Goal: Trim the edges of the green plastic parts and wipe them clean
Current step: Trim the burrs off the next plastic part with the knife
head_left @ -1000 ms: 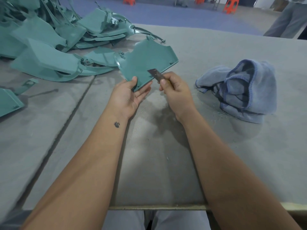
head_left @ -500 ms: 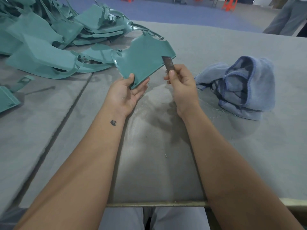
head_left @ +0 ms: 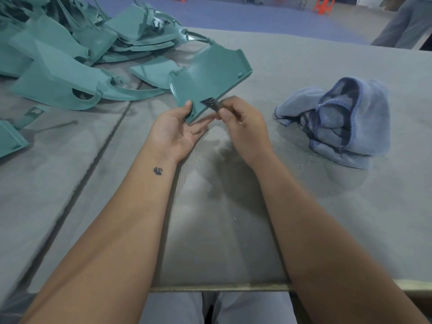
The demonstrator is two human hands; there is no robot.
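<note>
Right hand: my right hand (head_left: 243, 123) pinches a small dark blade (head_left: 212, 104) between thumb and curled fingers, its tip laid on the near edge of the part (head_left: 210, 76).
Left hand: my left hand (head_left: 177, 129) holds the part at its near corner, thumb on top, straight fingers beneath.
Part: tilted up off the table (head_left: 304, 206), rising away from both hands.
Hard to make out: how the blade is built is unclear, since my fingers cover its rear; the part hides my left fingertips.
Pile: more green parts (head_left: 70, 61) heaped left of the held part, cut off by the frame's edge.
Cloth: a crumpled blue cloth (head_left: 346, 120) right of the part, apart from my right hand.
Surface: grey felt-like table, dusted with fine shavings near the cloth.
Room: blue floor and orange stools (head_left: 325, 5) beyond the part.
</note>
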